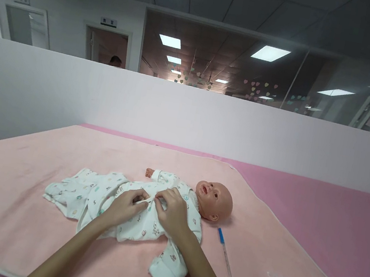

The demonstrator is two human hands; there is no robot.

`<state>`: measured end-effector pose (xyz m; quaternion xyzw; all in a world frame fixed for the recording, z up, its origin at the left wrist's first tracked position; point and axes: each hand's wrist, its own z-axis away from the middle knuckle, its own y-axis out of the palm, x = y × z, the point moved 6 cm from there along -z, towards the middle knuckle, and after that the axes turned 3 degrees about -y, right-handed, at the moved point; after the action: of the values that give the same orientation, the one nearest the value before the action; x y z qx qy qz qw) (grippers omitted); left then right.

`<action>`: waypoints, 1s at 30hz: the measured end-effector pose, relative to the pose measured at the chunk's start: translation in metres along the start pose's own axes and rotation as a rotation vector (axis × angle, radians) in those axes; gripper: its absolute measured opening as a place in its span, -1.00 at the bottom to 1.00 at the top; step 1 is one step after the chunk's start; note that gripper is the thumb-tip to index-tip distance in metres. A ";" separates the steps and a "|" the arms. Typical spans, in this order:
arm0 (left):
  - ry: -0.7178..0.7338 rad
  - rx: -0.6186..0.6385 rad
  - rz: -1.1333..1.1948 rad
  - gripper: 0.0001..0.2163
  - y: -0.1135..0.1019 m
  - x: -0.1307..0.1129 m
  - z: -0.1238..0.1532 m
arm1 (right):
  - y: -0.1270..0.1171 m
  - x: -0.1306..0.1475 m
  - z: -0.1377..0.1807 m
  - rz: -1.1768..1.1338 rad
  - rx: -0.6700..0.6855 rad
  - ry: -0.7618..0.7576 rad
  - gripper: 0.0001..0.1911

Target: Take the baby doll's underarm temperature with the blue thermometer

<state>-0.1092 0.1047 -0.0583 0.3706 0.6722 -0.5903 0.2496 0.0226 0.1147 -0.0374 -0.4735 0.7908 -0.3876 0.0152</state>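
Note:
A baby doll (pixel 215 201) lies on its back, its head to the right. It wears white baby clothes (pixel 107 191) with a small print, and one doll hand shows at the far sleeve. Over the doll's belly, my left hand (pixel 128 205) pinches the front of the clothes between thumb and fingertips. My right hand (pixel 172 210) faces it a short way to the right, thumb and fingers closed on the fabric's front edge. Whatever fastening lies between the fingertips is too small to make out.
A pen-like stick with a blue cap (pixel 221 235) lies right of the doll. Beneath everything spreads a peach blanket (pixel 19 185) over a pink surface (pixel 318 214). A white partition (pixel 175 113) rises behind; part of a person's head (pixel 115 61) shows in the doorway beyond.

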 end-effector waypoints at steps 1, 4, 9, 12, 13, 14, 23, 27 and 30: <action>0.009 0.005 0.013 -0.80 0.000 -0.001 0.000 | 0.000 0.000 0.000 0.002 -0.007 -0.003 -0.91; 0.035 0.008 0.030 -0.78 -0.002 -0.003 0.000 | 0.000 0.001 0.001 0.023 -0.017 -0.017 -0.91; 0.063 0.004 -0.032 -0.83 -0.001 -0.002 -0.001 | 0.002 0.003 0.002 0.046 0.018 -0.043 -0.89; 0.101 -0.040 -0.138 -0.89 0.001 -0.006 0.000 | 0.003 0.004 0.002 0.064 0.031 -0.055 -0.89; 0.122 -0.064 -0.180 -0.90 0.002 -0.008 0.002 | 0.002 0.004 0.002 0.069 0.032 -0.059 -0.90; 0.140 -0.096 -0.228 -0.90 0.003 -0.010 0.004 | 0.002 0.004 0.002 0.072 0.034 -0.063 -0.90; 0.277 -0.327 -0.544 -0.83 0.012 -0.010 0.013 | 0.002 0.005 0.001 0.046 0.018 -0.067 -0.92; 0.280 -0.350 -0.530 -0.80 0.012 -0.010 0.016 | 0.002 0.006 0.001 0.035 0.007 -0.065 -0.91; 0.264 -0.348 -0.445 -0.80 0.010 -0.014 0.019 | 0.001 0.005 0.001 0.044 0.001 -0.061 -0.92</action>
<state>-0.0952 0.0839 -0.0569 0.2394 0.8545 -0.4532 0.0844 0.0195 0.1106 -0.0371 -0.4674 0.8001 -0.3729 0.0482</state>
